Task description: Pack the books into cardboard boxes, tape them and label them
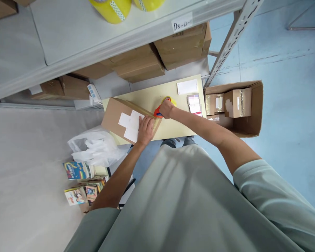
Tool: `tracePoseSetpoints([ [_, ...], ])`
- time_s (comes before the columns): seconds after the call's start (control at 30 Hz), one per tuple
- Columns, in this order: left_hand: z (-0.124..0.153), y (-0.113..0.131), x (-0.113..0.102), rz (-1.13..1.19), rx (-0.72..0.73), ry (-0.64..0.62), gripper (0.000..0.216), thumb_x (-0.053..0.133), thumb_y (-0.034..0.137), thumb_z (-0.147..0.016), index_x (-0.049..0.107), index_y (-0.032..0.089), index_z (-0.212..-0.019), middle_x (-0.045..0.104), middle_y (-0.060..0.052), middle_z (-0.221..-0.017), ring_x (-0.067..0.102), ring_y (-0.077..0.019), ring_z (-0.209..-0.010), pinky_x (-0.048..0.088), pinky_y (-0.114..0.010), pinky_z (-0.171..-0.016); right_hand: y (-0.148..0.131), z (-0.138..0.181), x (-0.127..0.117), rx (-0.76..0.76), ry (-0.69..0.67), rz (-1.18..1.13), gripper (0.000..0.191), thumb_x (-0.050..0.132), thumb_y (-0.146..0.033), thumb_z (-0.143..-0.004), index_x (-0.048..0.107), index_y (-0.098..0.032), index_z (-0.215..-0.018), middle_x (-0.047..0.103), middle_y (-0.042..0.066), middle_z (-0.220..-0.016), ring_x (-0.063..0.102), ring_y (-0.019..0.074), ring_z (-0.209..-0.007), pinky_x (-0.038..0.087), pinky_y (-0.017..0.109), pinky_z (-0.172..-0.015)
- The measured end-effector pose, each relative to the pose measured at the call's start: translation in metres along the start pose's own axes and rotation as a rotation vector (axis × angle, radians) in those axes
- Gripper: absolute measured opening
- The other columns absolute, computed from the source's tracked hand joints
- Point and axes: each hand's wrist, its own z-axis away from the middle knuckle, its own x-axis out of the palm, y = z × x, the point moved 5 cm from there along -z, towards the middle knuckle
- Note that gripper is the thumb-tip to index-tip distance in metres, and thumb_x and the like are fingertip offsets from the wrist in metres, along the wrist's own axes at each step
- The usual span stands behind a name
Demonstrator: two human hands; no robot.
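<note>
A brown cardboard box lies at an angle on the pale yellow table, with white paper labels on its top face. My left hand rests on the box near its right end, fingers laid flat over the label's edge. Around the handle of a red tape dispenser with a yellow roll my right hand is closed. The dispenser is at the box's right end, where clear tape shows; whether it touches the box is hard to tell.
A white label sheet and a partly blurred card lie on the table's right side. An open carton holding small boxes stands right. Grey shelving overhangs the back. White plastic bags and books are at left.
</note>
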Motion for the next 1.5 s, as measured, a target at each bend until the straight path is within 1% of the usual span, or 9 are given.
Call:
tracePoseSetpoints([
  [0.23, -0.005, 0.008, -0.004, 0.055, -0.029, -0.007, 0.042, 0.037, 0.029, -0.114, 0.071, 0.019, -0.136, 0.074, -0.021, -0.142, 0.057, -0.0326, -0.156, 0.018, -0.070, -0.144, 0.027, 0.012, -0.011, 0.123, -0.006, -0.087, 0.030, 0.060, -0.035, -0.099, 0.082, -0.018, -0.111, 0.082, 0.022, -0.111, 0.075, 0.0364, -0.107, 0.054, 0.052, -0.090],
  [0.43, -0.004, 0.015, -0.006, 0.058, 0.015, 0.000, 0.042, 0.037, 0.021, -0.113, 0.071, 0.017, -0.138, 0.073, -0.020, -0.144, 0.055, -0.0322, -0.158, 0.018, -0.066, -0.145, 0.066, 0.021, -0.043, 0.281, 0.077, -0.057, 0.031, 0.062, -0.041, -0.102, 0.081, -0.017, -0.100, 0.082, 0.021, -0.095, 0.080, 0.0398, -0.097, 0.058, 0.050, -0.082],
  [0.53, -0.002, 0.018, -0.007, 0.065, 0.059, 0.009, 0.044, 0.037, 0.019, -0.113, 0.069, 0.016, -0.143, 0.072, -0.019, -0.146, 0.054, -0.0329, -0.160, 0.019, -0.065, -0.145, 0.059, 0.041, -0.069, 0.329, 0.046, -0.111, 0.040, 0.061, -0.047, -0.106, 0.081, -0.013, -0.108, 0.083, 0.025, -0.107, 0.081, 0.0403, -0.104, 0.059, 0.047, -0.086],
  [0.67, -0.002, 0.022, -0.019, 0.164, 0.058, 0.065, 0.047, 0.042, 0.028, -0.114, 0.060, 0.017, -0.156, 0.069, -0.020, -0.152, 0.058, -0.0346, -0.155, 0.031, -0.065, -0.141, 0.019, 0.070, -0.117, 0.341, 0.103, -0.206, 0.051, 0.052, -0.054, -0.113, 0.078, -0.010, -0.120, 0.082, 0.028, -0.125, 0.079, 0.0401, -0.119, 0.059, 0.043, -0.095],
  [0.8, -0.015, 0.021, -0.064, 0.311, 0.029, 0.221, 0.054, 0.043, 0.039, -0.116, 0.049, 0.019, -0.166, 0.063, -0.023, -0.156, 0.061, -0.0328, -0.151, 0.051, -0.055, -0.129, -0.021, 0.087, -0.174, 0.392, 0.187, -0.251, 0.053, 0.052, -0.055, -0.113, 0.073, -0.010, -0.129, 0.081, 0.028, -0.128, 0.078, 0.0414, -0.119, 0.058, 0.044, -0.097],
  [0.93, -0.052, 0.012, -0.145, 0.313, 0.117, 0.419, 0.055, 0.038, 0.041, -0.119, 0.046, 0.019, -0.168, 0.061, -0.024, -0.156, 0.058, -0.0329, -0.153, 0.049, -0.052, -0.130, -0.046, 0.085, -0.246, 0.434, 0.364, -0.224, 0.049, 0.056, -0.047, -0.110, 0.063, -0.008, -0.138, 0.080, 0.027, -0.123, 0.077, 0.0442, -0.116, 0.059, 0.047, -0.095],
  [1.17, -0.130, -0.029, -0.273, 0.258, 0.207, 0.587, 0.055, 0.034, 0.045, -0.120, 0.038, 0.025, -0.171, 0.055, -0.020, -0.164, 0.054, -0.0304, -0.157, 0.052, -0.051, -0.128, -0.053, 0.015, -0.357, 0.457, 0.665, -0.032, 0.053, 0.049, -0.031, -0.110, 0.047, 0.003, -0.150, 0.076, 0.031, -0.125, 0.075, 0.0454, -0.118, 0.055, 0.054, -0.105],
  [1.33, -0.127, -0.060, -0.303, 0.275, 0.235, 0.578, 0.052, 0.039, 0.035, -0.117, 0.044, 0.023, -0.168, 0.056, -0.019, -0.162, 0.056, -0.0294, -0.154, 0.052, -0.049, -0.127, -0.038, -0.047, -0.371, 0.544, 0.673, 0.071, 0.050, 0.046, -0.021, -0.108, 0.050, 0.007, -0.149, 0.076, 0.033, -0.128, 0.073, 0.0427, -0.126, 0.042, 0.058, -0.122],
  [1.5, -0.108, -0.096, -0.288, 0.314, 0.197, 0.487, 0.052, 0.044, 0.031, -0.113, 0.050, 0.021, -0.164, 0.059, -0.019, -0.160, 0.059, -0.0302, -0.151, 0.055, -0.049, -0.124, -0.030, -0.077, -0.355, 0.572, 0.651, 0.044, 0.054, 0.047, -0.019, -0.106, 0.050, 0.008, -0.153, 0.074, 0.036, -0.134, 0.069, 0.0402, -0.133, 0.040, 0.058, -0.125],
])
